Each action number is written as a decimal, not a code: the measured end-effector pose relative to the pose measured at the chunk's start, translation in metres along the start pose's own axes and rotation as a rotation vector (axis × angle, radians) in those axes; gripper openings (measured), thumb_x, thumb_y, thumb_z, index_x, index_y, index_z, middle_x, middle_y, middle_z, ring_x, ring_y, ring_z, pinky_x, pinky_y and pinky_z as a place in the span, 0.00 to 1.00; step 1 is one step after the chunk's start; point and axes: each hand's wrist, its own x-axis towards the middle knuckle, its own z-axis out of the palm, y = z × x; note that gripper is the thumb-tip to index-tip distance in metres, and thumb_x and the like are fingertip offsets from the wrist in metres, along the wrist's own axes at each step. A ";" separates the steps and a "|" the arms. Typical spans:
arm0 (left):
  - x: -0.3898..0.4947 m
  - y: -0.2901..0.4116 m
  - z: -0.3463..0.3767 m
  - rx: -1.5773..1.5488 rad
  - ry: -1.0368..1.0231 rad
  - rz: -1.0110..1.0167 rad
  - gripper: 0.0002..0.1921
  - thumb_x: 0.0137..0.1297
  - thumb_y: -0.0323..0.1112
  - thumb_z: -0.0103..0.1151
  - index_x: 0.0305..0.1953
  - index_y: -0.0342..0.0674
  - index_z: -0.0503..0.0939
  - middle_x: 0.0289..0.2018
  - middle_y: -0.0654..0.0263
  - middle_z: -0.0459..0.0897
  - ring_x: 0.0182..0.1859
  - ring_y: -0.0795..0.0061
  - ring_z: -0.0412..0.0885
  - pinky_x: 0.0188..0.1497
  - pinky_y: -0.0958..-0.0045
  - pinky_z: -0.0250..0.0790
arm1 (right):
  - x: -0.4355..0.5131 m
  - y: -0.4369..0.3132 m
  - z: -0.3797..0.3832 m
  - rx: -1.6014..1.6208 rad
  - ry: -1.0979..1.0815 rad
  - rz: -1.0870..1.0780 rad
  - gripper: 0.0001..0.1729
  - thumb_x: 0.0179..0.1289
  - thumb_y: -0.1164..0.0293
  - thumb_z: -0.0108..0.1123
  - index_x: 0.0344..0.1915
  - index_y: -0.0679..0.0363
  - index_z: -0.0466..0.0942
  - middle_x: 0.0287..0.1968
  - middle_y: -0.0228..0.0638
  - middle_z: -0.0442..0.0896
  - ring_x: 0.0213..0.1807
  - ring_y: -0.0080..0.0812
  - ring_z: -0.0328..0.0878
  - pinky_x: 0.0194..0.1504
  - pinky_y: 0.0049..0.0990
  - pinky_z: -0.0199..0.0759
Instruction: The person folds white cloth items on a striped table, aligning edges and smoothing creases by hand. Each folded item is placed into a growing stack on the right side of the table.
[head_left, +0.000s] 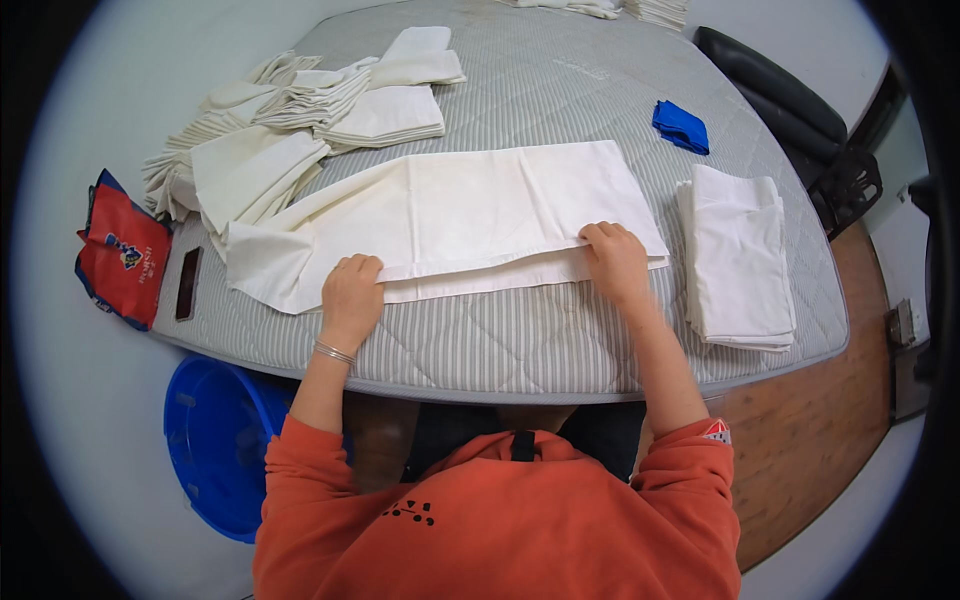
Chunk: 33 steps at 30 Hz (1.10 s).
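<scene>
A long white cloth (480, 202) lies spread across the striped mattress (480, 345) in front of me. My left hand (354, 300) grips the near hem of its upper layer, left of the middle. Farther right, my right hand (616, 262) pinches the same hem near the cloth's right end. Between the hands the hem is lifted a little, and a lower layer shows beneath it. The cloth's left end is bunched and touches the heaped white cloths. To the right lies a stack of folded white cloths (739, 255).
Many folded white cloths (300, 112) are heaped at the back left. A red bag (124, 259) and a dark phone-like object (189, 283) lie at the left edge. A blue folded cloth (681, 127) is at the back right. Below left stands a blue tub (217, 442); a black chair (772, 90) is beyond.
</scene>
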 end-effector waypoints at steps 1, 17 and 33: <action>-0.003 -0.006 -0.003 0.004 0.003 -0.018 0.10 0.55 0.23 0.54 0.39 0.37 0.82 0.40 0.56 0.84 0.46 0.49 0.80 0.51 0.52 0.73 | 0.000 0.004 -0.002 0.010 0.013 0.022 0.06 0.56 0.76 0.62 0.35 0.58 0.82 0.33 0.35 0.84 0.39 0.41 0.82 0.41 0.40 0.77; -0.021 0.019 -0.033 -0.136 -0.138 0.065 0.13 0.52 0.23 0.56 0.40 0.38 0.83 0.41 0.55 0.85 0.48 0.49 0.80 0.52 0.53 0.73 | -0.017 0.007 -0.033 0.187 -0.199 0.170 0.13 0.55 0.76 0.60 0.42 0.59 0.84 0.40 0.41 0.87 0.47 0.48 0.82 0.49 0.43 0.77; 0.051 0.231 0.043 -1.080 -0.525 0.056 0.16 0.72 0.35 0.62 0.57 0.36 0.84 0.52 0.59 0.88 0.50 0.69 0.84 0.54 0.68 0.76 | -0.079 -0.018 -0.093 0.050 -0.219 0.156 0.20 0.60 0.76 0.65 0.54 0.61 0.82 0.56 0.41 0.85 0.61 0.46 0.79 0.63 0.42 0.74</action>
